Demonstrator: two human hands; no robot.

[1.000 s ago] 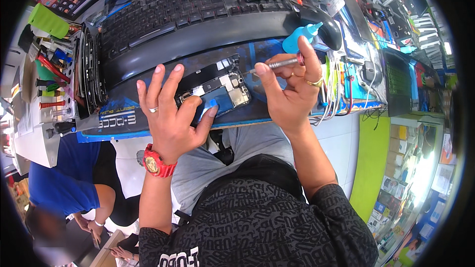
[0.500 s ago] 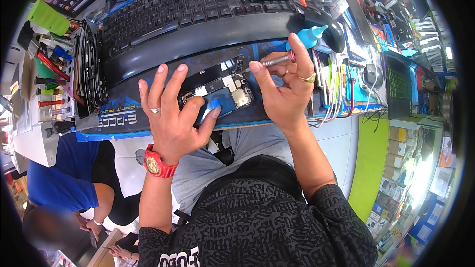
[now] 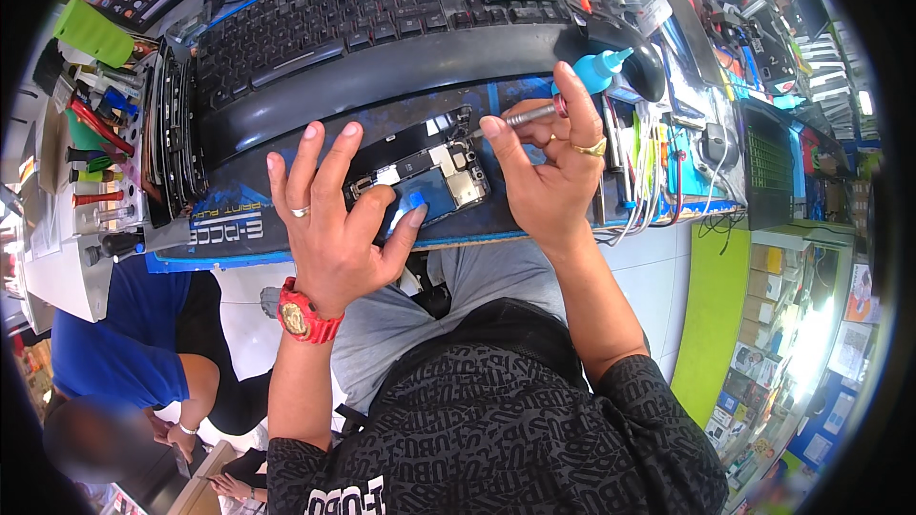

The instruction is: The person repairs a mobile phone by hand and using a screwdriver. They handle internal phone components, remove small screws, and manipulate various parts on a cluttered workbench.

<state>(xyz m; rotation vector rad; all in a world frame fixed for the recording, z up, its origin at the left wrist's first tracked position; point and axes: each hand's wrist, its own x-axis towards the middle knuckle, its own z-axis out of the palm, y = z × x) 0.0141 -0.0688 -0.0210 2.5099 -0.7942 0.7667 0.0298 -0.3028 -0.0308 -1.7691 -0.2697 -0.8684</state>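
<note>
An opened smartphone (image 3: pixel 441 189) lies on the dark printed work mat (image 3: pixel 232 200), its circuit board, battery area and internal parts exposed. My left hand (image 3: pixel 334 229), with a ring and a red wristwatch, grips the phone's left part between thumb and index finger; the other fingers are spread out beyond it. A small blue piece (image 3: pixel 416 199) sits on the phone beside the left thumb. In my right hand (image 3: pixel 551 176) is a slim metal screwdriver (image 3: pixel 528 117), tilted, its tip at the phone's upper right corner. The exact spot under the tip is too small to make out.
Behind the mat stands a black keyboard (image 3: pixel 324 19) with a wrist rest. A light-blue dropper bottle (image 3: pixel 596 71) is just beyond my right hand. White cables (image 3: pixel 649 167) hang at the right. Stacked phone parts (image 3: pixel 176 133) and tools (image 3: pixel 100 138) stand left. A person in blue (image 3: pixel 114 343) sits lower left.
</note>
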